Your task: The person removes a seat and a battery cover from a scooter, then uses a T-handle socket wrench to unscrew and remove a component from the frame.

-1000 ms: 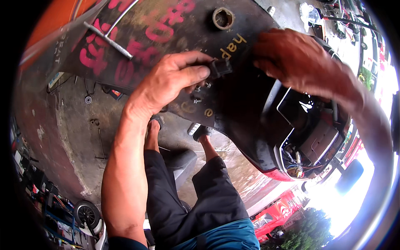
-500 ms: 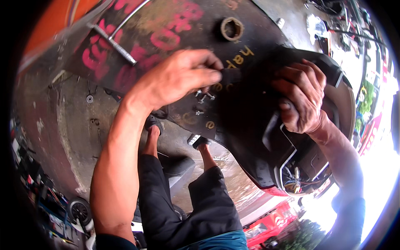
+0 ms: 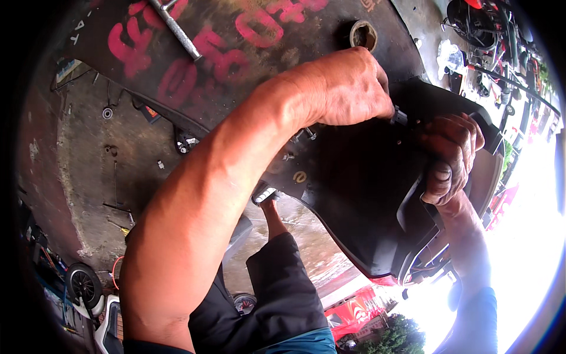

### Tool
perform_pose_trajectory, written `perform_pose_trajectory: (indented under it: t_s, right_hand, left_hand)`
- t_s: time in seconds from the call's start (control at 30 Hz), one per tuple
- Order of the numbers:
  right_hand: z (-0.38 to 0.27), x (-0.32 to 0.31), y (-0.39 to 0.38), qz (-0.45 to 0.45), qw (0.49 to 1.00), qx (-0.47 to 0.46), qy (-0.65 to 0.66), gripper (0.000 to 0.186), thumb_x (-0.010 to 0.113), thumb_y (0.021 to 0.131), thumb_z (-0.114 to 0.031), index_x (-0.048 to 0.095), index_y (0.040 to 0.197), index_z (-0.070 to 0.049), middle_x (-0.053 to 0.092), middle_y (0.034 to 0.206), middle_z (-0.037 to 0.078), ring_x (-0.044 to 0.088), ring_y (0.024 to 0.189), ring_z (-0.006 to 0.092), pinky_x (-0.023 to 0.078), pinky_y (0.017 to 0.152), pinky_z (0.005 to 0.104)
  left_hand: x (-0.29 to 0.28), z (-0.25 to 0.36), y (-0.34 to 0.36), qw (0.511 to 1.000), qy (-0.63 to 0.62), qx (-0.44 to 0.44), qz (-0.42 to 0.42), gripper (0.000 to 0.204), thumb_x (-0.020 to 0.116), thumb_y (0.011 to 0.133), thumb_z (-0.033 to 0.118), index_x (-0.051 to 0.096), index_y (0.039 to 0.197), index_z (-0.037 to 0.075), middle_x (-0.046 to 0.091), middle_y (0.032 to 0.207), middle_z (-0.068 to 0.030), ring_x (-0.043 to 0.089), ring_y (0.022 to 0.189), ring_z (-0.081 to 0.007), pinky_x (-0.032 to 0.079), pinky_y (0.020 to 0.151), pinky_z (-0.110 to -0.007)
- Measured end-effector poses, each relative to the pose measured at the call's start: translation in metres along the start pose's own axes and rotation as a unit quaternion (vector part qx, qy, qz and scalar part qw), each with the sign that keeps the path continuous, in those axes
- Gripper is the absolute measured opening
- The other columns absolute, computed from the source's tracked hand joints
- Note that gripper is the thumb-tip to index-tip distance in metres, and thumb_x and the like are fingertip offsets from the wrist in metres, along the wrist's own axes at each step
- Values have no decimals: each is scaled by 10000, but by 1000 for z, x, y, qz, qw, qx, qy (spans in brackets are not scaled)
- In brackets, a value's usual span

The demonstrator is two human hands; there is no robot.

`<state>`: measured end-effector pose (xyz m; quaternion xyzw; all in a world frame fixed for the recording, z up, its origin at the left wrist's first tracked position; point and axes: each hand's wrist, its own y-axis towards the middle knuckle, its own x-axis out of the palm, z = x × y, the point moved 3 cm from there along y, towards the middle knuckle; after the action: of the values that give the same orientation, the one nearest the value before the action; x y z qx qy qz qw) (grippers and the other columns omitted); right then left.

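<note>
My left hand [image 3: 356,88], fingers closed, holds a small dark fitting [image 3: 398,115] against the upper part of a large black molded plastic panel [image 3: 354,194]. Its fingertips are partly hidden. Beside it, my right hand [image 3: 448,156] has its fingers curled over the panel's right side, gripping it. A few small bolts [image 3: 308,134] lie on the dark, paint-marked metal sheet [image 3: 277,59], partly hidden by my left forearm. Higher on that sheet are a metal ring-like socket [image 3: 363,35] and a T-handled wrench [image 3: 175,29].
Loose tools and parts lie on the stained concrete floor [image 3: 88,177] at left. A small spoked wheel [image 3: 82,283] is at lower left. Scooter parts and clutter [image 3: 477,29] fill the upper right. My foot [image 3: 265,194] shows below the sheet, with a red object [image 3: 354,312] further down.
My left hand has moved right with the small fitting, onto the black panel. My right hand has gone from a blurred reach at the top to a grip on the panel. The view has shifted.
</note>
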<state>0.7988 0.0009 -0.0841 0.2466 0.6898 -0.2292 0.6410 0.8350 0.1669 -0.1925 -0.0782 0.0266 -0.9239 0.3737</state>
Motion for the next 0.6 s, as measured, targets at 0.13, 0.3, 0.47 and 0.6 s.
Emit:
perform_pose_trajectory:
  t_s: [0.13, 0.3, 0.47, 0.6]
  right_hand:
    - [-2, 3, 4, 20, 999, 1, 27, 337, 361, 874, -301, 601, 840, -67, 600, 888, 108, 571, 856, 266, 345, 891, 434]
    - [-4, 5, 8, 55, 998, -7, 35, 307, 396, 857, -285, 612, 800, -74, 595, 848, 92, 568, 799, 261, 362, 844, 392]
    - [4, 0, 9, 101, 993, -38, 51, 226, 508, 755, -265, 591, 755, -55, 582, 783, 89, 561, 715, 254, 380, 770, 372]
    - [8, 18, 2, 114, 990, -8, 79, 231, 590, 691, -282, 597, 781, -70, 581, 832, 70, 534, 702, 226, 367, 734, 366]
  left_hand:
    - [6, -1, 3, 1000, -3, 6, 8, 267, 608, 773, 223, 663, 857, -25, 647, 749, -110, 609, 746, -169, 454, 698, -276]
    - [6, 2, 7, 999, -13, -27, -29, 247, 599, 779, 189, 656, 859, -38, 652, 761, -129, 616, 752, -188, 458, 711, -281]
    - [7, 20, 31, 993, 87, 19, -84, 225, 571, 796, 148, 629, 864, -58, 652, 775, -144, 615, 739, -164, 470, 693, -291]
    - [13, 10, 28, 995, 74, 51, -51, 238, 543, 817, 154, 643, 900, -45, 657, 834, -179, 637, 745, -218, 475, 699, -300]
